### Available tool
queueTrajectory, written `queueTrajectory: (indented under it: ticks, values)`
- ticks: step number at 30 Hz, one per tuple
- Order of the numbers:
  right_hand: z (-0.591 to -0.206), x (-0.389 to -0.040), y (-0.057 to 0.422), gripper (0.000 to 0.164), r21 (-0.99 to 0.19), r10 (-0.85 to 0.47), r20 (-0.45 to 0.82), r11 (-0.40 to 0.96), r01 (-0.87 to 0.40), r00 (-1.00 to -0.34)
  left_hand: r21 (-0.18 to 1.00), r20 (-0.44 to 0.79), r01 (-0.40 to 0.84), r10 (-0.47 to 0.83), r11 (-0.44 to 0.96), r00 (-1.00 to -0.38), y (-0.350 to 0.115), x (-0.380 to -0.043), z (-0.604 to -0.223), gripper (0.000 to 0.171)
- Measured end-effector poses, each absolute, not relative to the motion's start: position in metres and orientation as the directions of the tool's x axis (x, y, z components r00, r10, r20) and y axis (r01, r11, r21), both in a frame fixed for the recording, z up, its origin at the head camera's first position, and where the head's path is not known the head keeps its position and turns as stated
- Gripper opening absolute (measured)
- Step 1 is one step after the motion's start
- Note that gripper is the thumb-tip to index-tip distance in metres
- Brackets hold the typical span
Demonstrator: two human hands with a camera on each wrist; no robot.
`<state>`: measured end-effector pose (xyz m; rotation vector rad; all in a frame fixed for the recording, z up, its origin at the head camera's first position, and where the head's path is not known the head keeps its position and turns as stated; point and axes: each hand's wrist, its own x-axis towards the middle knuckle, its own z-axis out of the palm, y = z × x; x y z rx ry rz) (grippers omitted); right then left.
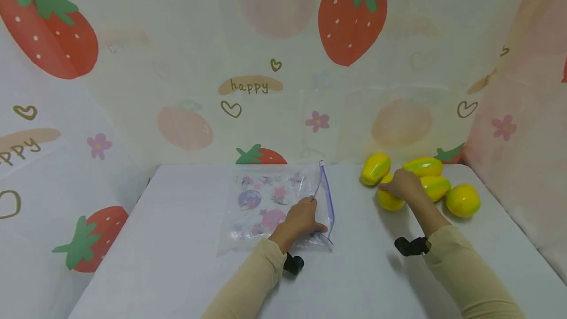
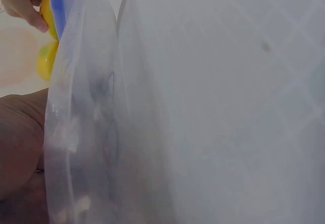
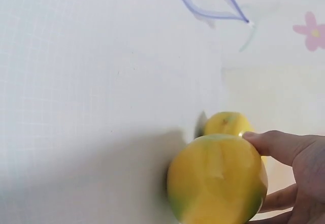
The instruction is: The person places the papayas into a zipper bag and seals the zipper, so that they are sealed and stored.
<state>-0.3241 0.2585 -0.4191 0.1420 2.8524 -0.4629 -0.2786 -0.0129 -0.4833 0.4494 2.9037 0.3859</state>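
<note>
A clear zip bag (image 1: 250, 220) with pink and purple printed pictures lies flat, its purple-edged mouth facing right. My left hand (image 1: 300, 218) grips the upper film near that mouth, which stands apart from the lower edge. In the left wrist view the film (image 2: 167, 132) fills most of the picture and hides the fingertips. At the right, my right hand (image 1: 404, 184) holds a rounded yellow fruit (image 1: 391, 202) with green patches. The right wrist view shows this fruit (image 3: 218, 178) close up, thumb on its upper side and fingers round the far side.
Around the right hand lie other yellow-green fruits: one behind to the left (image 1: 375, 169), one at the back (image 1: 423, 167), one beside the wrist (image 1: 436, 188) and a rounder one (image 1: 463, 201) at the right. A strawberry-printed backdrop (image 1: 292, 127) stands behind the white table (image 1: 177, 260).
</note>
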Motion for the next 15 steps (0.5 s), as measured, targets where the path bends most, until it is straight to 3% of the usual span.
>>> queueTrajectory:
  ticks: [8, 15]
  values:
    - [-0.419, -0.321, 0.256, 0.077, -0.300, 0.069, -0.258, 0.943, 0.147, -0.964, 0.295, -0.150, 0.266, 0.319, 0.918, -0.936, -0.015, -0.275, -0.481, 0.081]
    - [-0.419, -0.312, 0.259, 0.077, -0.386, 0.043, -0.209, 0.914, 0.123, -0.977, 0.296, -0.150, 0.256, 0.309, 0.920, -0.939, -0.014, -0.275, -0.482, 0.082]
